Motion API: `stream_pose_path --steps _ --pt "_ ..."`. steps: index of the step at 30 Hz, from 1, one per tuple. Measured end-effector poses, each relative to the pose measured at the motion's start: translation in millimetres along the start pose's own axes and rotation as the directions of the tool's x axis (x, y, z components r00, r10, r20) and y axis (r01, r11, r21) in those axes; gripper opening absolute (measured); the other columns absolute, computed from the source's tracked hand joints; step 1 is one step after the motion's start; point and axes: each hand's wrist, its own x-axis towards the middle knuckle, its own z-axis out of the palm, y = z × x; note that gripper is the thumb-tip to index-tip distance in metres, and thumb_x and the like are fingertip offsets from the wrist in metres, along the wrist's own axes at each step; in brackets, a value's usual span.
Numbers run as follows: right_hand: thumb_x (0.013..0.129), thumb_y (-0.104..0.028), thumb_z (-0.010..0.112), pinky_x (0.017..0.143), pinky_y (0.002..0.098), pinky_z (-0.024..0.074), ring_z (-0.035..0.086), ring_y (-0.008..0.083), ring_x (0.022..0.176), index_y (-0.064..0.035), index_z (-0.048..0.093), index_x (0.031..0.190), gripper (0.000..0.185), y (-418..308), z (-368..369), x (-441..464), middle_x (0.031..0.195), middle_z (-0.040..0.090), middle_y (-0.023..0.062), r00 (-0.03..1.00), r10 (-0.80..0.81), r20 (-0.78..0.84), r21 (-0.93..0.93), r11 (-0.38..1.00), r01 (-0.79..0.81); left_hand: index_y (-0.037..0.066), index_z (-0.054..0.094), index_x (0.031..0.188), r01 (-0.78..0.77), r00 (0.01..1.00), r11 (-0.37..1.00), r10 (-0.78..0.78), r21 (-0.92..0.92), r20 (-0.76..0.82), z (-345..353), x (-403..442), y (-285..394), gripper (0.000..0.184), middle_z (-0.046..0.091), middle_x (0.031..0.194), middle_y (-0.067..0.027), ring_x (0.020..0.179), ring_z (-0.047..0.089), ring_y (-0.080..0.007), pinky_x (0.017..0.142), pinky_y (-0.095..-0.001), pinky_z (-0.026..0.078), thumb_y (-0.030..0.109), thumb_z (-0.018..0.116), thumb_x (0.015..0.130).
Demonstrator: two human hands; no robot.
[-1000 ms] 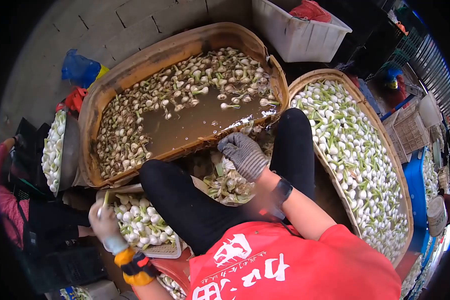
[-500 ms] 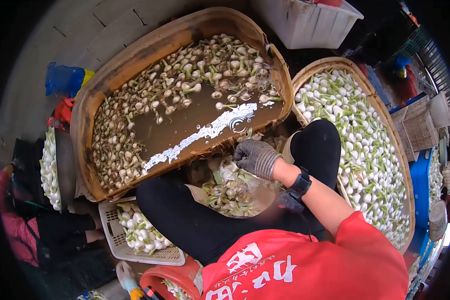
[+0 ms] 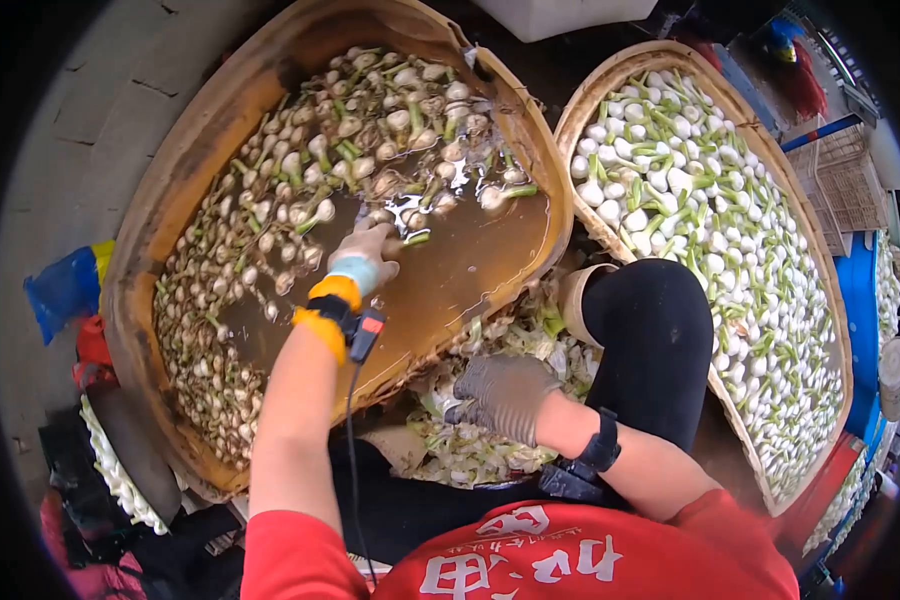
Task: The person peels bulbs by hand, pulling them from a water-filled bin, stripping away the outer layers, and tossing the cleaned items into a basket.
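Note:
My left hand (image 3: 368, 250), in a pale glove with an orange wristband, reaches into the large tub (image 3: 130, 300) of brown water. Its fingers are partly hidden at the unpeeled bulbs (image 3: 315, 160), and whether it grips one cannot be made out. My right hand (image 3: 505, 398), in a grey knit glove, is over the heap of peelings (image 3: 490, 450) between my legs. Its fingers are curled, and what they hold, if anything, is hidden.
At the right stands a long tub (image 3: 580, 110) full of white bulbs with green stems (image 3: 750, 270). Beyond it are a blue container (image 3: 857, 300) and a woven basket (image 3: 850, 180). A dark basin (image 3: 135, 440) stands at the left. A cable hangs from my left wrist.
My left hand has come from the lower left, by the white basket, up into the water tub. My right hand has moved lower over the peelings. The view has shifted closer to the tub.

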Motion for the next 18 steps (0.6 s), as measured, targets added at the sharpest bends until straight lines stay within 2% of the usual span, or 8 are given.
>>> stream_pose_path --steps 2,4,5,6,8,10,13,18 --pt "0.088 -0.045 0.060 0.077 0.0441 0.0522 0.065 0.0323 0.091 -0.0078 0.068 0.093 0.038 1 -8 0 0.096 0.065 0.0143 0.996 0.025 -0.086 0.068 0.998 -0.020 0.013 0.053 0.130 0.090 0.964 0.983 -0.127 0.160 0.235 28 44 6 0.053 0.056 0.130 -0.0135 0.120 0.053 -0.0371 0.100 -0.0411 0.045 0.020 0.068 0.080" --pt "0.088 -0.048 0.059 0.078 0.0450 0.0517 0.065 0.0329 0.092 -0.0076 0.066 0.096 0.042 4 -7 -2 0.100 0.066 0.0148 0.991 0.037 -0.128 0.107 0.994 -0.023 0.009 0.053 0.130 0.153 0.925 0.978 -0.193 0.143 0.327 49 52 2 0.048 0.061 0.123 -0.0119 0.105 0.062 -0.0322 0.089 -0.0397 0.052 0.015 0.063 0.084" --pt "0.088 -0.048 0.059 0.079 0.0446 0.0515 0.064 0.0331 0.093 -0.0073 0.066 0.099 0.042 3 -12 -1 0.101 0.065 0.0150 0.977 0.091 -0.193 0.157 0.986 -0.061 0.006 0.054 0.128 0.214 0.935 0.809 -0.007 -0.548 0.354 61 41 -9 0.042 0.063 0.119 -0.0107 0.095 0.063 -0.0270 0.082 -0.0364 0.053 0.020 0.060 0.089" --pt "0.089 -0.047 0.058 0.080 0.0441 0.0512 0.064 0.0332 0.093 -0.0071 0.065 0.103 0.043 2 -15 -1 0.101 0.065 0.0152 0.956 0.143 -0.254 0.206 0.974 -0.091 0.003 0.055 0.126 0.217 0.959 0.218 0.136 -0.951 0.250 73 29 -19 0.039 0.065 0.114 -0.0095 0.085 0.063 -0.0218 0.075 -0.0331 0.054 0.025 0.057 0.095" --pt "0.088 -0.038 0.062 0.080 0.0431 0.0511 0.063 0.0332 0.093 -0.0069 0.063 0.109 0.038 3 -13 -3 0.100 0.065 0.0148 0.935 0.154 -0.320 0.294 0.954 -0.057 -0.001 0.055 0.123 0.308 0.946 -0.263 0.188 -0.914 0.265 31 -28 20 0.053 0.067 0.107 -0.0093 0.073 0.058 -0.0130 0.064 -0.0254 0.049 0.046 0.041 0.102" --pt "0.087 -0.026 0.065 0.081 0.0409 0.0511 0.063 0.0327 0.093 -0.0065 0.063 0.111 0.031 3 -13 -5 0.101 0.065 0.0141 0.861 0.163 -0.482 0.478 0.873 0.102 -0.001 0.055 0.121 0.275 0.957 -0.371 0.196 -0.887 0.214 9 -85 42 0.072 0.067 0.102 -0.0101 0.068 0.057 -0.0136 0.060 -0.0243 0.046 0.062 0.030 0.098" --pt "0.085 -0.018 0.066 0.084 0.0385 0.0509 0.064 0.0311 0.095 -0.0072 0.064 0.111 0.028 -3 -16 -4 0.103 0.065 0.0125 0.852 0.158 -0.499 0.460 0.882 0.106 -0.004 0.052 0.120 0.116 0.993 -0.444 0.040 -0.888 0.109 -5 -158 88 0.079 0.064 0.095 -0.0104 0.073 0.059 -0.0158 0.064 -0.0260 0.047 0.067 0.030 0.095" --pt "0.081 -0.015 0.068 0.082 0.0359 0.0513 0.064 0.0267 0.091 -0.0082 0.068 0.106 0.026 -33 -22 -14 0.099 0.066 0.0101 0.809 0.109 -0.578 0.419 0.890 0.179 0.004 0.055 0.113 0.038 0.987 -0.605 -0.101 -0.795 0.124 16 -227 121 0.067 0.058 0.096 -0.0032 0.081 0.054 -0.0160 0.071 -0.0284 0.046 0.066 0.042 0.093"
